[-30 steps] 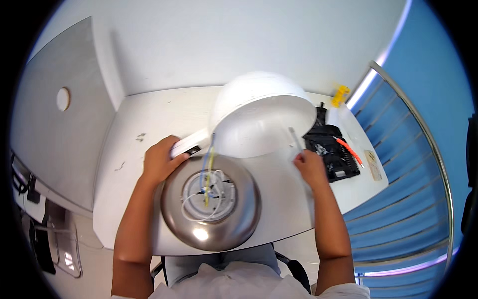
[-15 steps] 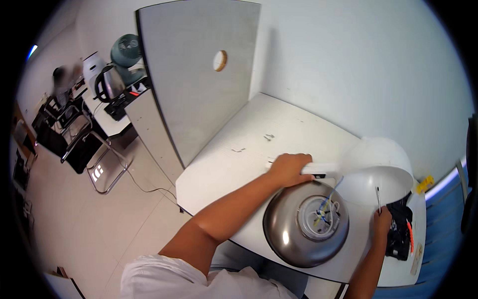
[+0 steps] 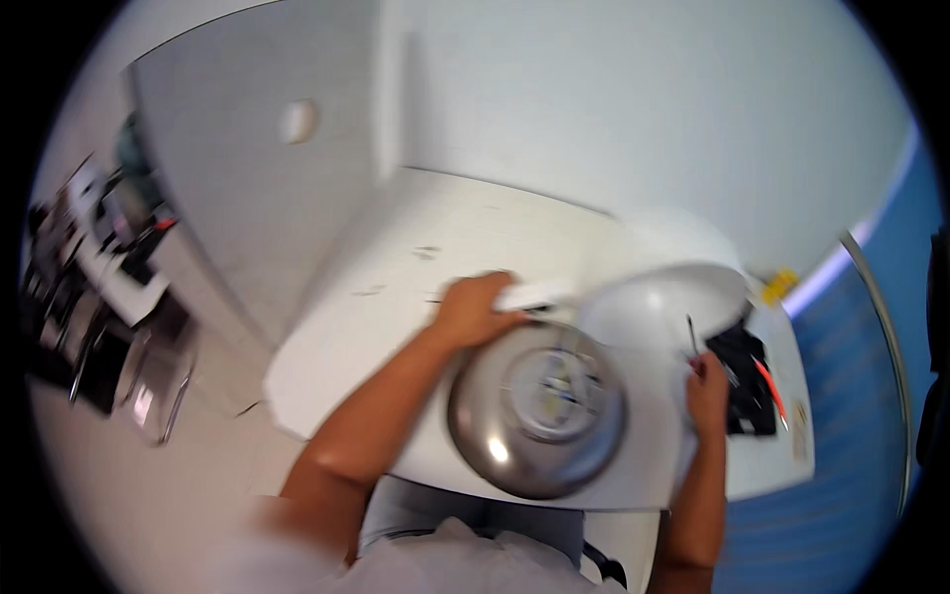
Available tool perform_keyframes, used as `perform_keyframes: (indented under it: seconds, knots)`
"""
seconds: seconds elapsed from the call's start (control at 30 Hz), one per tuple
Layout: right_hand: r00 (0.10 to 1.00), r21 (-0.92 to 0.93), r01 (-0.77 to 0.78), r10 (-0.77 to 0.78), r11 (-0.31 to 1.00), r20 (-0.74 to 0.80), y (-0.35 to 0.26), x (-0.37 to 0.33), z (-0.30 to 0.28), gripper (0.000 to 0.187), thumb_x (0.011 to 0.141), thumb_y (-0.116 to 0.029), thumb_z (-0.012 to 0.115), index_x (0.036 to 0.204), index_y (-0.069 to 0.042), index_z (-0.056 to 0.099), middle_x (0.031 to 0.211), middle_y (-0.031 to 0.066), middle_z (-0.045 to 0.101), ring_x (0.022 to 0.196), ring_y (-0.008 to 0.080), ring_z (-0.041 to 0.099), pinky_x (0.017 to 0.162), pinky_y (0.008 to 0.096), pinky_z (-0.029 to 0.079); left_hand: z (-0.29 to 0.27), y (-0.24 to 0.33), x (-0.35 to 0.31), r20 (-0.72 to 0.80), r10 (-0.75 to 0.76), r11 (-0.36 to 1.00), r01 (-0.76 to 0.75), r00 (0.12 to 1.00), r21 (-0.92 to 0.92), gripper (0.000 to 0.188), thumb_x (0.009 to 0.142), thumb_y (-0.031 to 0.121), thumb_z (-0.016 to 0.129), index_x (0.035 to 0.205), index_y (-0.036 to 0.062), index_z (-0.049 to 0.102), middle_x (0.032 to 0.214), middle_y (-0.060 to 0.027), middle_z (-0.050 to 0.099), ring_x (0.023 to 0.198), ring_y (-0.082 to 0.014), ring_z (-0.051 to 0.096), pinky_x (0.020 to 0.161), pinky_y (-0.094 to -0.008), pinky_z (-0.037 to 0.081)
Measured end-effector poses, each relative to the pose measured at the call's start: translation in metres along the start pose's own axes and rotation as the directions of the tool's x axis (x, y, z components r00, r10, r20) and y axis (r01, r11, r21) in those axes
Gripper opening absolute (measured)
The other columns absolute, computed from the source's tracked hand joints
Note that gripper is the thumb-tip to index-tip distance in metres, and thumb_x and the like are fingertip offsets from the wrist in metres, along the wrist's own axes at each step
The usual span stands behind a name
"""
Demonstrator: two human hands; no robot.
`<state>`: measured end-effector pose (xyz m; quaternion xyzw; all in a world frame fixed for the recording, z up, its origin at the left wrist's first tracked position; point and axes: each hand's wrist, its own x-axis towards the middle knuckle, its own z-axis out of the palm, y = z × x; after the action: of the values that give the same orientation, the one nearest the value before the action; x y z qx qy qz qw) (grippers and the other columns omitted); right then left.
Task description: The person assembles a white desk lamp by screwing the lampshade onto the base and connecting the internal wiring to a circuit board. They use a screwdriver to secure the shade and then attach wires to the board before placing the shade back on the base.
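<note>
My left hand (image 3: 477,309) is closed around the end of a white bar-shaped part (image 3: 544,295) on the desk. Just in front of it lies a shiny grey-brown metal dome (image 3: 495,416), with a round white fitting (image 3: 556,394) and loose wires at its centre; motion blur smears the wires. A large white bowl-shaped shade (image 3: 663,315) lies tilted behind, its hollow facing me. To the right, my right hand (image 3: 708,388) grips a slim screwdriver-like tool, its thin metal shaft (image 3: 692,335) pointing up before the shade. The tool's handle is hidden in my fingers.
Beside my right hand a black pouch (image 3: 747,421) and an orange-red tool (image 3: 770,388) lie on the white desk (image 3: 346,366). A yellow object (image 3: 780,287) is behind them. A grey partition (image 3: 247,188) stands at the left. Small dark bits (image 3: 426,253) lie towards the back.
The whole view has swung to the right, so the desk and things appear farther left and blurred. Both hands keep their holds, with the right hand still beside the white shade.
</note>
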<state>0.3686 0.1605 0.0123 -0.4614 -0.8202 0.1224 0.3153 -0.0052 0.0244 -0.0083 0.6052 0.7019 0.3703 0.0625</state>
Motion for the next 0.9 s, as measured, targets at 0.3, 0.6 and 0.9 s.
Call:
perform_keyframes:
  seconds: [0.3, 0.6, 0.9]
  knots:
    - [0.936, 0.831, 0.028, 0.278, 0.556, -0.217, -0.008, -0.048, -0.03, 0.025, 0.081, 0.003, 0.043, 0.103, -0.002, 0.053, 0.079, 0.0027, 0.05, 0.065, 0.012, 0.048, 0.062, 0.025, 0.041, -0.008, 0.023, 0.0, 0.017, -0.03, 0.997, 0.029, 0.999, 0.067, 0.037, 0.074, 0.032, 0.073, 0.1, 0.0088, 0.06, 0.09, -0.0118, 0.066, 0.083, -0.0308, 0.063, 0.073, -0.0382, 0.048]
    - [0.96, 0.786, -0.272, 0.108, 0.555, 0.257, -0.004, -0.073, -0.005, 0.029, 0.097, -0.025, 0.049, 0.115, -0.003, 0.049, 0.083, 0.0052, 0.055, 0.078, 0.0139, 0.055, 0.074, 0.0279, 0.045, 0.001, 0.013, 0.001, -0.011, -0.008, 0.998, 0.008, 1.0, 0.06, 0.039, 0.074, 0.029, 0.074, 0.103, 0.0079, 0.06, 0.091, -0.0127, 0.066, 0.083, -0.0307, 0.063, 0.074, -0.0377, 0.048]
    - [0.977, 0.858, -0.152, 0.209, 0.49, 0.054, -0.031, -0.04, -0.03, 0.025, 0.102, -0.027, 0.036, 0.109, -0.006, 0.047, 0.078, 0.0018, 0.048, 0.067, 0.0135, 0.057, 0.067, 0.0298, 0.05, -0.004, 0.013, 0.0, 0.01, -0.035, 0.998, 0.034, 0.999, 0.053, 0.037, 0.074, 0.026, 0.074, 0.103, 0.0075, 0.06, 0.091, -0.0126, 0.066, 0.083, -0.03, 0.063, 0.075, -0.0366, 0.048]
